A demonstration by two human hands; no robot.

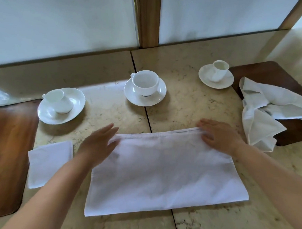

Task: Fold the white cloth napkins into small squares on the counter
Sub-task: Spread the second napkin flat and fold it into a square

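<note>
A white cloth napkin (163,171) lies folded in half as a wide rectangle on the marble counter (190,105), its doubled edges at the far side. My left hand (99,145) is flat, fingers spread, over the napkin's far left corner and slightly blurred. My right hand (217,135) rests palm down on the far right corner, fingers apart. A napkin folded into a small square (49,163) lies to the left. Crumpled white napkins (265,115) are heaped at the right.
Three white cups on saucers stand beyond the napkin: left (61,105), middle (145,87), right (216,76). Dark wooden panels sit at the left (10,148) and under the heap at the right (267,73). Frosted panels rise behind the counter.
</note>
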